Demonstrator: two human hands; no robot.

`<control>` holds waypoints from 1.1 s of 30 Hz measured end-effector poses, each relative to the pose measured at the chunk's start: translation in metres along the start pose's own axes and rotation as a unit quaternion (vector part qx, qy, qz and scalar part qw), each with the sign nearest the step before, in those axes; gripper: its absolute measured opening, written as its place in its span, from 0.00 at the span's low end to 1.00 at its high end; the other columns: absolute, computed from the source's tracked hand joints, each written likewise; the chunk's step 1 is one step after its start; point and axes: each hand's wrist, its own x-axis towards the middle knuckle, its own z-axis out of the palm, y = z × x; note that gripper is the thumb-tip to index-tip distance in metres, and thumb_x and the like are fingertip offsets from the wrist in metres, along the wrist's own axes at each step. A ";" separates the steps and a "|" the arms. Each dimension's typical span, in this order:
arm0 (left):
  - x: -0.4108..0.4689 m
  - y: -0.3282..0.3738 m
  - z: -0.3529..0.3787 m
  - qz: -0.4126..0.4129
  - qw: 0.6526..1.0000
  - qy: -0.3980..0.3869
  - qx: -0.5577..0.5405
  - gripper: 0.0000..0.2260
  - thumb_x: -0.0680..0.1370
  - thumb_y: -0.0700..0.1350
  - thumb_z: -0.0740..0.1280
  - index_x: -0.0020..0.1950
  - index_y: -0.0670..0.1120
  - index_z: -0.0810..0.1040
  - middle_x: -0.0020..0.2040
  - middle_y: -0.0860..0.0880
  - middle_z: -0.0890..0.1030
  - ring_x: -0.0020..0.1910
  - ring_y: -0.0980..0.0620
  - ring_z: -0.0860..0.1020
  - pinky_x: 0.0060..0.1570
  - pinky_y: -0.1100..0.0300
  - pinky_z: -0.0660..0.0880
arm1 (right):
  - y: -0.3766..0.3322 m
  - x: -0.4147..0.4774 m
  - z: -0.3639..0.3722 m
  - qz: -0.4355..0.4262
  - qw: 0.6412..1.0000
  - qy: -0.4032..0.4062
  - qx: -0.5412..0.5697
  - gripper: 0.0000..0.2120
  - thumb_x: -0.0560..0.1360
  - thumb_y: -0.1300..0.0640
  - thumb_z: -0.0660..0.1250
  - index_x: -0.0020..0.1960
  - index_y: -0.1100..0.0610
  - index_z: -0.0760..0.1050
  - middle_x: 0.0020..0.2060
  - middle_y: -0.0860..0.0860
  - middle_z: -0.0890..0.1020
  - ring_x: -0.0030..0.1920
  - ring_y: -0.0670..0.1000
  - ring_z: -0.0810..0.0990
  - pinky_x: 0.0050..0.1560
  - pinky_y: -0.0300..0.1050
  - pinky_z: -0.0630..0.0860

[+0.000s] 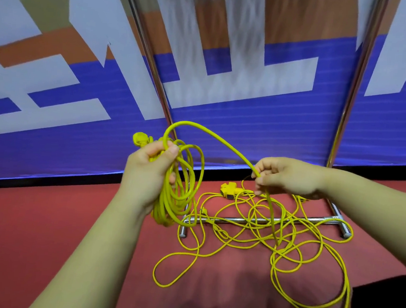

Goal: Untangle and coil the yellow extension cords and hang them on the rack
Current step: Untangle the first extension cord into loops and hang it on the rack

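Coiled part of yellow extension cord (163,208): several round loops hung down from the left hand (148,171), bunched thickest at the bottom. Left hand was closed round the top of the loops, thumb laid over them, fingers wrapped behind. A yellow moulded plug (139,138) stuck out just above and left of that fist.

From the left hand one free strand (187,122) rose in a high arch and came down to the right hand (289,178). Right hand held it loosely between thumb and curled fingertips; below the pinch the strand dropped straight into the loose cord on the floor.

Remaining yellow cord (278,249) lay as an untidy tangle of overlapping loops on the red floor (48,215), below and between both hands, spreading to the right. A yellow multi-socket block (228,191) sat at the far edge of the tangle, just under the right hand.

Tangle lay across the chrome tubular base bar (240,220) of the rack; its shiny uprights (347,108) rose behind. Behind the rack: a blue banner with large white lettering (271,125).
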 end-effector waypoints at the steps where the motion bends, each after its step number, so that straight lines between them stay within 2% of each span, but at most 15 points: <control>1: 0.000 -0.002 -0.002 -0.002 1.000 0.004 0.000 0.04 0.81 0.45 0.68 0.50 0.45 0.82 0.32 0.43 0.72 0.23 0.51 0.69 0.24 0.61 0.71 | 0.000 0.001 0.001 0.002 1.000 0.008 0.024 0.04 0.80 0.68 0.63 0.52 0.61 0.74 0.38 0.55 0.83 0.47 0.58 0.81 0.55 0.56 0.73; 3: 0.000 -0.006 -0.005 -0.013 1.000 0.011 -0.015 0.05 0.81 0.44 0.68 0.52 0.45 0.81 0.33 0.45 0.74 0.23 0.51 0.69 0.24 0.61 0.71 | -0.002 0.002 0.005 0.002 0.999 0.027 0.035 0.04 0.80 0.66 0.63 0.53 0.60 0.75 0.36 0.53 0.83 0.43 0.55 0.82 0.51 0.55 0.74; 6: 0.003 -0.011 -0.011 -0.040 0.998 0.016 -0.047 0.05 0.81 0.44 0.68 0.53 0.44 0.81 0.34 0.46 0.75 0.23 0.52 0.70 0.24 0.61 0.71 | -0.010 0.004 0.010 -0.033 0.993 0.115 0.023 0.07 0.80 0.61 0.66 0.57 0.57 0.79 0.35 0.51 0.82 0.33 0.47 0.79 0.40 0.42 0.74; 9: 0.005 -0.017 -0.018 -0.052 0.998 0.016 -0.041 0.04 0.81 0.43 0.68 0.51 0.44 0.81 0.34 0.45 0.75 0.23 0.52 0.70 0.24 0.61 0.71 | -0.024 0.008 0.012 -0.065 0.972 0.189 0.126 0.09 0.80 0.57 0.66 0.59 0.55 0.80 0.30 0.50 0.77 0.25 0.45 0.69 0.28 0.37 0.65; 11: 0.007 -0.022 -0.022 -0.052 0.998 0.021 -0.022 0.03 0.80 0.43 0.68 0.50 0.44 0.81 0.35 0.43 0.74 0.23 0.51 0.70 0.24 0.61 0.71 | -0.034 0.008 0.014 -0.061 0.961 0.177 0.203 0.08 0.80 0.56 0.64 0.56 0.55 0.80 0.29 0.50 0.73 0.25 0.45 0.65 0.28 0.39 0.60; 16: 0.012 -0.038 -0.025 -0.072 0.997 0.023 0.022 0.03 0.78 0.42 0.71 0.51 0.43 0.81 0.33 0.43 0.75 0.23 0.51 0.70 0.26 0.60 0.72 | -0.044 0.001 0.015 -0.042 0.945 0.135 0.295 0.13 0.80 0.56 0.59 0.55 0.58 0.82 0.30 0.50 0.70 0.28 0.47 0.63 0.33 0.43 0.56; 17: 0.012 -0.041 -0.025 -0.084 0.996 0.013 0.029 0.04 0.77 0.39 0.72 0.51 0.44 0.82 0.32 0.45 0.75 0.23 0.51 0.70 0.26 0.60 0.72 | -0.045 0.000 0.013 -0.037 0.945 0.136 0.295 0.14 0.80 0.57 0.58 0.56 0.59 0.81 0.30 0.50 0.70 0.28 0.47 0.63 0.33 0.43 0.56; 20: 0.015 -0.052 -0.029 -0.157 0.988 0.006 0.008 0.19 0.72 0.31 0.74 0.57 0.49 0.82 0.32 0.46 0.78 0.23 0.52 0.70 0.25 0.61 0.71 | -0.045 -0.008 0.002 -0.009 0.960 0.124 0.250 0.14 0.79 0.60 0.59 0.57 0.61 0.81 0.28 0.50 0.71 0.26 0.47 0.64 0.31 0.42 0.58; 24: 0.020 -0.067 -0.034 -0.206 0.969 0.111 -0.079 0.22 0.73 0.28 0.69 0.61 0.48 0.80 0.32 0.43 0.77 0.21 0.53 0.71 0.23 0.62 0.71 | -0.040 -0.023 -0.017 0.085 0.978 0.094 0.166 0.13 0.78 0.58 0.62 0.54 0.61 0.83 0.28 0.50 0.72 0.23 0.45 0.64 0.28 0.39 0.58; 28: 0.025 -0.071 -0.034 -0.156 0.964 0.185 -0.109 0.23 0.73 0.29 0.70 0.66 0.45 0.78 0.33 0.44 0.77 0.23 0.53 0.72 0.26 0.61 0.72 | -0.031 -0.029 -0.022 0.217 0.969 0.098 0.071 0.11 0.77 0.57 0.66 0.50 0.61 0.85 0.26 0.49 0.74 0.22 0.44 0.65 0.23 0.33 0.60; 30: 0.025 -0.064 -0.029 -0.117 0.968 0.186 -0.123 0.23 0.74 0.29 0.69 0.67 0.45 0.77 0.35 0.44 0.77 0.23 0.54 0.71 0.25 0.61 0.72 | -0.028 -0.029 -0.018 0.256 0.960 0.106 0.047 0.09 0.76 0.58 0.66 0.45 0.60 0.84 0.25 0.49 0.74 0.22 0.43 0.66 0.23 0.32 0.60; 33: 0.021 -0.046 -0.019 -0.070 0.975 0.158 -0.140 0.22 0.75 0.29 0.69 0.66 0.47 0.78 0.35 0.46 0.77 0.24 0.54 0.71 0.25 0.62 0.72 | -0.026 -0.027 -0.012 0.265 0.954 0.135 0.046 0.09 0.77 0.60 0.66 0.40 0.60 0.80 0.23 0.49 0.75 0.20 0.44 0.67 0.22 0.31 0.62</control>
